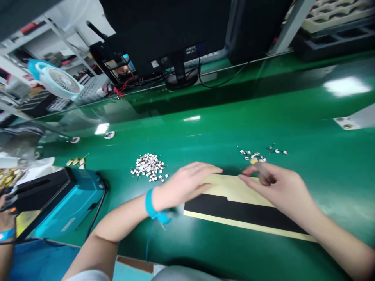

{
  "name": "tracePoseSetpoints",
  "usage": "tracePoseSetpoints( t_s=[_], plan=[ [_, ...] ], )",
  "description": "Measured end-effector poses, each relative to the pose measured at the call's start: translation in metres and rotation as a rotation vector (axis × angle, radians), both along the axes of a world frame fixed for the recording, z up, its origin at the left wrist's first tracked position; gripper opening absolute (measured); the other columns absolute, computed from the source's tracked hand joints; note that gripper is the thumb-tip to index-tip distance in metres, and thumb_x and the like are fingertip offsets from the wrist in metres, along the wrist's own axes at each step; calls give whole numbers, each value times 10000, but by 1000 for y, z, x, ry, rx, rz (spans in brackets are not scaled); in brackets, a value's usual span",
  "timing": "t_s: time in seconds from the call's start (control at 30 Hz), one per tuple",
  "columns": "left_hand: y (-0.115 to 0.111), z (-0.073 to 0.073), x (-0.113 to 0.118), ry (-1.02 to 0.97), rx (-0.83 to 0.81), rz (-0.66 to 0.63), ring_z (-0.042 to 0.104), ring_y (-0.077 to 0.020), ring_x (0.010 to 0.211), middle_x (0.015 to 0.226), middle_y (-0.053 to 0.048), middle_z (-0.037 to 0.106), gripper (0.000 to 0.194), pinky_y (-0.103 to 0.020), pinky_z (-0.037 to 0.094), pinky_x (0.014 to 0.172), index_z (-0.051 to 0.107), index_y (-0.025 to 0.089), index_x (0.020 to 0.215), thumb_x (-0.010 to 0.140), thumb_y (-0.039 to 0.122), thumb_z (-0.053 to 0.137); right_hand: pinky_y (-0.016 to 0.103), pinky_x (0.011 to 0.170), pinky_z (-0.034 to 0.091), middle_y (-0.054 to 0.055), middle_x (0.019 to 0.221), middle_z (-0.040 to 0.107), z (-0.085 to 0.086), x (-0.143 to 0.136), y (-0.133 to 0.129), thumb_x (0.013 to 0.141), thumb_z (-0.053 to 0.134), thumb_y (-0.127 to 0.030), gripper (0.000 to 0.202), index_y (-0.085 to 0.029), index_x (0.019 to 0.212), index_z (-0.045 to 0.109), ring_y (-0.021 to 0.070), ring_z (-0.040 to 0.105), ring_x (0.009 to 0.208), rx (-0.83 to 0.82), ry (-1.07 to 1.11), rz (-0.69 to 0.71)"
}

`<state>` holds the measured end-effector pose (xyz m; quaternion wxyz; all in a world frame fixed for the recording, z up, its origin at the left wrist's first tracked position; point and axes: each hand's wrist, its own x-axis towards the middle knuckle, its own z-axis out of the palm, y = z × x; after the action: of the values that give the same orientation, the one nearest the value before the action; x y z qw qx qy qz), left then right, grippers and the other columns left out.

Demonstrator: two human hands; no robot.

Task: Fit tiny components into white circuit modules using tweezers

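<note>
My left hand, a blue wrist strap at its wrist, reaches over the left end of a pale yellow sheet. Its fingers are stretched out with the thumb apart, and nothing shows in them. A black strip lies along the sheet. Over the sheet's far right part, my right hand is closed, thumb and forefinger nearly together. It holds a small greyish piece with a yellow end, too blurred to name. Just beyond it lie several small white parts with dark leads.
A larger pile of small white parts lies left of the sheet. Further left stands a blue and black machine, with another person's hand beside it. A monitor and a light blue fan stand behind.
</note>
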<state>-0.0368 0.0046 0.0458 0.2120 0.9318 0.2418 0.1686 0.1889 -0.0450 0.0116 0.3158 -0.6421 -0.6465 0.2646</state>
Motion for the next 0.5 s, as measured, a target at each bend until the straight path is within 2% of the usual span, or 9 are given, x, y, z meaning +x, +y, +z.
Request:
tracePoseSetpoints(
  t_s=[0.07,0.1,0.2,0.27,0.37,0.5],
  plan=[
    [12,15,-29,182,-12,40,550,-163,959,1035,-46,594,247,-279,450,821,491,204,1052,806,199,473,226,392,285,-43,454,379,-4,9,6,717,543,-379,202,-180,706,577,90,357,382,134,-169,-6],
    [16,18,-44,248,9,99,569,-165,906,990,-37,609,204,-279,457,785,522,209,1002,802,207,481,231,408,311,-16,505,457,-6,12,8,735,526,-364,196,-177,721,584,103,414,415,197,-239,5],
    [15,12,-74,399,118,333,594,-188,752,825,-46,633,121,-289,465,670,576,181,861,778,248,520,233,493,397,33,689,607,-7,10,5,787,474,-273,158,-177,746,592,137,563,567,276,-338,117],
    [9,0,-82,469,158,419,596,-207,701,771,-59,633,134,-297,461,624,586,163,824,755,273,550,227,494,415,10,694,649,-5,2,-3,772,472,-191,123,-191,756,594,136,596,549,236,-354,240],
    [2,-15,-81,518,178,441,597,-211,640,715,-62,635,116,-290,454,578,602,156,762,751,260,551,228,450,403,-22,646,667,-3,-11,-15,686,474,-70,202,-208,774,593,143,601,487,198,-416,398],
    [5,-16,-79,439,207,407,590,-176,574,646,-41,639,182,-251,437,531,607,175,659,784,241,492,230,494,415,0,692,652,-2,-18,-22,658,445,16,299,-196,804,596,151,616,583,203,-502,516]
  ],
)
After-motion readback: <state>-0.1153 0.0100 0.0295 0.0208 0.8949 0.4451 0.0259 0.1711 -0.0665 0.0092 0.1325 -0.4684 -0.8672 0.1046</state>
